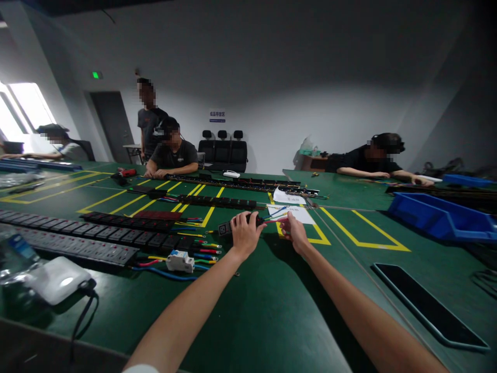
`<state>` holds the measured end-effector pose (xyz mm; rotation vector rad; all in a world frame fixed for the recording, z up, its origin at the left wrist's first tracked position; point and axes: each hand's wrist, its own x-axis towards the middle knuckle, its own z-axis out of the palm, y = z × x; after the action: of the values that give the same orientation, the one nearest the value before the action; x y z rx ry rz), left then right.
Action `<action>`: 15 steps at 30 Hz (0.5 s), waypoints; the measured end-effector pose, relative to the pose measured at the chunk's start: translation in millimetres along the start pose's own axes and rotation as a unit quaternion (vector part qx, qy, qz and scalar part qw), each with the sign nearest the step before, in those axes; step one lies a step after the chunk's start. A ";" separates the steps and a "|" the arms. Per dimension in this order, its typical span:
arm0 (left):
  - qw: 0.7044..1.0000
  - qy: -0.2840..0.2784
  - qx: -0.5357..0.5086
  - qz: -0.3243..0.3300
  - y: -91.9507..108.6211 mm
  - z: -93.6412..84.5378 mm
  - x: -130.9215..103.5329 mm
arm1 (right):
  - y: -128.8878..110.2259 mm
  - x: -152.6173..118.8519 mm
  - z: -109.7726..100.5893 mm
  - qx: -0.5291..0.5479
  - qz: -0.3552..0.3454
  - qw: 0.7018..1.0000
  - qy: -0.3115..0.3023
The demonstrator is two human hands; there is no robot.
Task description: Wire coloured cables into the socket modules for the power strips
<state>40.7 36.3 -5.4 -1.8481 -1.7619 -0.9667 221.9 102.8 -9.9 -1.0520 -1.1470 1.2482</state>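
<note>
My left hand (245, 237) is closed around a black socket module (224, 229), held just above the green table. From the module's right end run coloured wires (275, 217), among them blue, green and red ones. My right hand (297, 235) pinches the red wire near its far end. Left of my left hand lie long black socket strips (128, 237) with coloured leads. A white circuit breaker (180, 261) is wired to the nearest strip. Behind my hands, printed sheets of paper (303, 214) rest on the table.
A blue bin (438, 220) stands at the right, with a phone (427, 305) nearer me. At the left lie a white pouch (60, 280) and a clear plastic bag (15, 259). Across the table sit several people; one stands. More strips (217, 201) lie mid-table.
</note>
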 end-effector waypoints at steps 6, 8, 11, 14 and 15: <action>1.000 0.006 0.002 -0.010 0.1 0.7 0.5 | 3.9 2.3 -0.7 0.005 0.005 1.000 -0.002; 1.000 0.008 0.004 -0.011 0.2 0.9 0.6 | 4.0 2.5 -1.3 0.011 0.013 1.000 -0.013; 1.000 0.011 0.002 -0.012 0.4 0.7 0.7 | 3.0 1.2 -0.5 0.013 0.019 1.000 -0.019; 1.000 0.011 -0.002 -0.009 0.6 0.0 0.8 | 2.2 -0.7 1.6 0.011 0.019 1.000 -0.005; 1.000 0.010 -0.003 -0.008 0.6 -0.2 0.8 | 2.2 -1.0 2.3 0.012 0.022 1.000 -0.001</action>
<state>41.2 36.6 -4.6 -1.8249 -1.7655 -0.9933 219.3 101.9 -11.8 -1.0630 -1.1122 1.2942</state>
